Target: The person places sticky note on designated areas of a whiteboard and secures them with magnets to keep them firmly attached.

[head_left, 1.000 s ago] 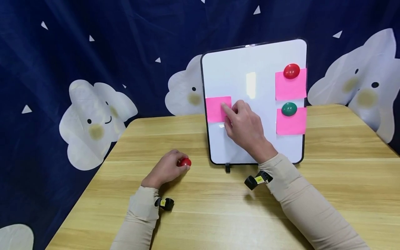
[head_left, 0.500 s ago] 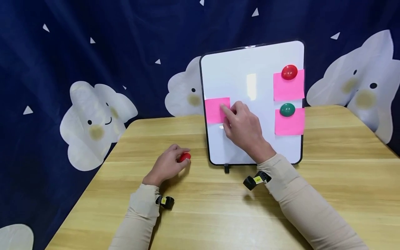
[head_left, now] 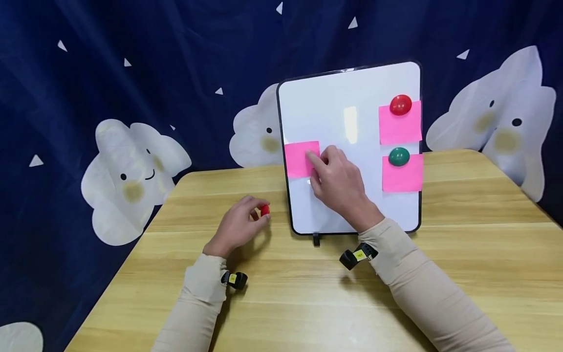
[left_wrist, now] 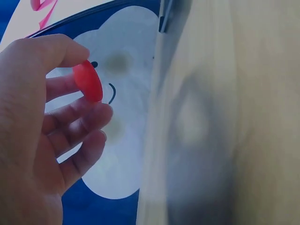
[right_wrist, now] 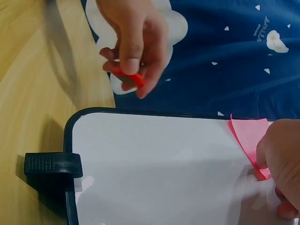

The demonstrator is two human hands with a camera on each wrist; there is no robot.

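Pressing with an outstretched forefinger, the right hand (head_left: pixel 338 181) pins a pink note (head_left: pixel 301 158) flat against the left side of the whiteboard (head_left: pixel 347 122) — nothing else holds that note in place, so the fingertip is what keeps it from dropping. The other fingers of that hand are loosely bent and grasp nothing. The left hand (head_left: pixel 237 226) hovers just above the wooden table (head_left: pixel 462 254), near the board's lower left corner, pinching a red magnet (head_left: pixel 265 210) between thumb and forefinger; the wrist view shows the disc held by its edge (left_wrist: pixel 88 80), the remaining fingers half curled beneath it. Held this way, its flat face is free to meet the board. On the right side of the board two more pink notes hang, one (head_left: pixel 399 128) under a second red magnet (head_left: pixel 400 104), one (head_left: pixel 402 173) under a green magnet (head_left: pixel 399 156) — each clamped at its top edge, so the paper hangs flat.
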